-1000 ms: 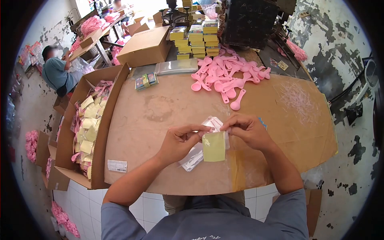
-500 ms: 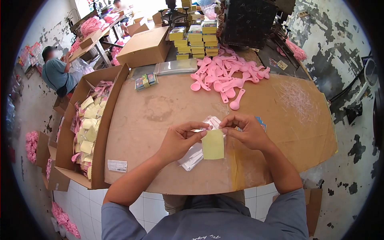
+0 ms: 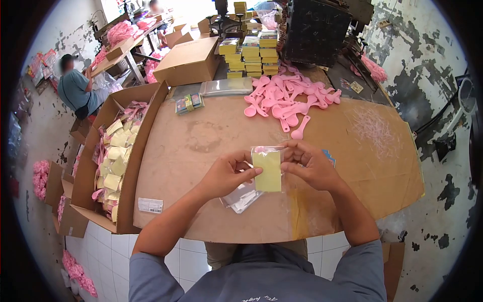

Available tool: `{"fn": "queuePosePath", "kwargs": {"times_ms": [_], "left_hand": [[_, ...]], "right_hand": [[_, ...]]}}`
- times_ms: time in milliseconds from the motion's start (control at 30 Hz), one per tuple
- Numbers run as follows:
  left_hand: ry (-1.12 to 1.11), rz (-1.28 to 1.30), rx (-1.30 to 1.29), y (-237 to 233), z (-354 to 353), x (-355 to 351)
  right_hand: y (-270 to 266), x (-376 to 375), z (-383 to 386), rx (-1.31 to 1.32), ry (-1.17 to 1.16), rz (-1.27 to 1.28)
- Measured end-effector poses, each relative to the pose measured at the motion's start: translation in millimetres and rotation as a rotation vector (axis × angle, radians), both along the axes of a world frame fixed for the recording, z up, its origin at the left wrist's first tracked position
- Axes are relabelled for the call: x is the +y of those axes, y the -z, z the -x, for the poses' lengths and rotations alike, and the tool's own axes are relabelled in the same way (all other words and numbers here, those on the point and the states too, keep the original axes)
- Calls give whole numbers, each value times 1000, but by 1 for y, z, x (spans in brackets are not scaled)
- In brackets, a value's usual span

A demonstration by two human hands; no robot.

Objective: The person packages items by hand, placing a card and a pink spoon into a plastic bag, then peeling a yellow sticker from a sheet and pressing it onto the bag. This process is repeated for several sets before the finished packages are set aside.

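A yellow card (image 3: 267,172) is held upright over the table, with a clear plastic bag (image 3: 266,149) around or behind it and something pink showing near the top. My left hand (image 3: 229,175) pinches the card and bag at the left edge, thumb on the front. At the upper right edge, my right hand (image 3: 313,167) has its fingers closed on the bag. Beneath them lies a pile of clear plastic bags (image 3: 241,199), partly hidden. Blue printed cards (image 3: 329,157) peek out behind my right hand.
Pink measuring spoons (image 3: 287,100) are heaped at the back. To the left stands a long carton (image 3: 128,186) full of bagged pieces. Card stacks (image 3: 251,53), a banded card bundle (image 3: 189,103) and a closed box (image 3: 186,60) sit farther back. A person (image 3: 78,88) works at far left.
The yellow card has risen slightly, and the clear bag now shows around its top. My left hand has shifted down onto the card's side; my right hand stays at the right edge.
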State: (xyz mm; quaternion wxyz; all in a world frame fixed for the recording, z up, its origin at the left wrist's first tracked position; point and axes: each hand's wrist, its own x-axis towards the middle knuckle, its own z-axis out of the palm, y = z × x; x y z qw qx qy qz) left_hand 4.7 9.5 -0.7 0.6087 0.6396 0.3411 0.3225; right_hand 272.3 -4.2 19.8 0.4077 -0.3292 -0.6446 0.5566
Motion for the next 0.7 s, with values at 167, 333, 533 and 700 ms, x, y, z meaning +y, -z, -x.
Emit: {"fn": "queuePosePath", "kwargs": {"times_ms": [167,333,533,700], "left_hand": [[-522,-108,-294,-17,38,26],[-962,-150,-986,-50,88,56],[-561,-183,-123,7,37,45],[-303,-567,369,17,6,15]], "right_hand": [[-18,3,-35,-298,209,-18],[-26,9,-73,-377,325,-112],[-64,-9,-123,-437,156,-331],[-27,17,-304,-293,510,-228]]}}
